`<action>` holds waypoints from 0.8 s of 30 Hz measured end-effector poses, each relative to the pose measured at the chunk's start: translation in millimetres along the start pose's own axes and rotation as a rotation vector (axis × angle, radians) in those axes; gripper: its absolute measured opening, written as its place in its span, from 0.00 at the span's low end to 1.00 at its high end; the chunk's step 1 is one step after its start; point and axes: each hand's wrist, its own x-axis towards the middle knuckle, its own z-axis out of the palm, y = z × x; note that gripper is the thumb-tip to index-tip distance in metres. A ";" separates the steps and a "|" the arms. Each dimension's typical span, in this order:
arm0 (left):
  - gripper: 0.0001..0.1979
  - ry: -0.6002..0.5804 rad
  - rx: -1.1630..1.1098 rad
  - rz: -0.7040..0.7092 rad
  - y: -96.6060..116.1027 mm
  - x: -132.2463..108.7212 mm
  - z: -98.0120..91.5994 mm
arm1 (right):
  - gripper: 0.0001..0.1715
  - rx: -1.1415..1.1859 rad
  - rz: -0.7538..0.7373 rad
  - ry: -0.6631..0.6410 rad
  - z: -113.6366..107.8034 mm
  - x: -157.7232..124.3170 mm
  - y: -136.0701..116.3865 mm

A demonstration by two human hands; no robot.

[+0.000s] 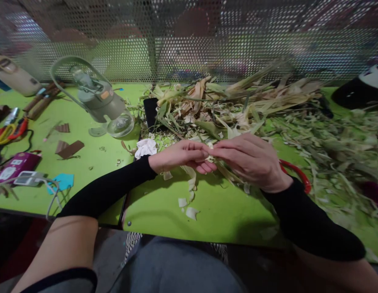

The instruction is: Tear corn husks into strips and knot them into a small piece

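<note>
My left hand (189, 156) and my right hand (253, 158) meet over the table, fingertips pinched together on a small pale piece of corn husk (210, 145). Most of this piece is hidden by the fingers. Below my left hand a curled strip of husk (191, 179) hangs or lies; which one I cannot tell. Cut husk scraps (192, 213) lie on the green tabletop (164, 219) nearer to me. Just beyond both hands spreads a heap of dry corn husks (201, 97). Red curved handles (300, 175) show partly behind my right wrist.
A black phone (150, 114) leans by the heap, near a crumpled white tissue (146, 148). Leftward stand a grey-green bottle (99, 99), scissors (13, 132) and a purple box (18, 167) with a cable. A perforated metal screen (189, 40) closes the back; shredded husks (338, 138) cover the right.
</note>
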 end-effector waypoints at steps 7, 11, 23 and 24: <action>0.11 0.007 -0.085 -0.047 -1.3 2.2 0.4 | 0.15 -0.113 -0.056 -0.042 -0.1 -6.2 2.3; 0.12 0.009 -0.096 -0.065 -0.6 3.1 0.6 | 0.19 -0.064 -0.091 -0.040 -0.8 -9.4 5.2; 0.06 -0.081 0.105 -0.046 1.8 -0.1 -4.5 | 0.15 -0.046 -0.049 -0.201 -7.6 2.0 -1.2; 0.07 -0.085 0.124 -0.046 1.5 0.4 -6.9 | 0.15 -0.038 -0.038 -0.218 -7.2 1.6 -1.2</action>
